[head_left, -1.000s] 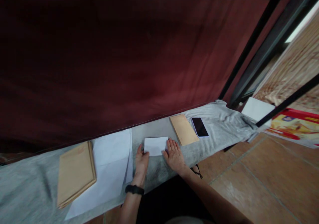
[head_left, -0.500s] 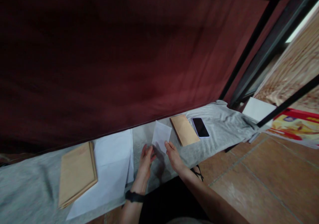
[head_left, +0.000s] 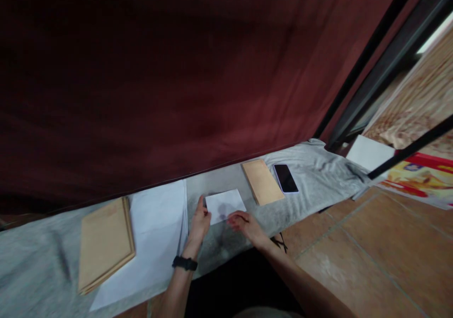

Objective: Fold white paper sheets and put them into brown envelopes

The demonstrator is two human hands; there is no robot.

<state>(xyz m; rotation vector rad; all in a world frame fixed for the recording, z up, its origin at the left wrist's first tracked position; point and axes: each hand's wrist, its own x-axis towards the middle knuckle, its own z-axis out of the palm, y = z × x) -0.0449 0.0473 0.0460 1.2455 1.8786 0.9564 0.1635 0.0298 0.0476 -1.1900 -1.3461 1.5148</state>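
A small folded white paper lies flat on the grey cloth covering a narrow ledge. My left hand, with a black watch on its wrist, pinches the paper's left edge, thumb raised alongside. My right hand has its fingers curled over the paper's lower right edge. Whether either hand lifts the sheet I cannot tell.
Left of the hands lie a stack of white sheets and a pile of brown envelopes. To the right sit one brown envelope and a dark phone. A dark red curtain hangs behind. Tiled floor lies right.
The paper was flat under both hands, then was lifted and turned upright, and now lies flat again on the cloth. My right fingers went from spread to curled.
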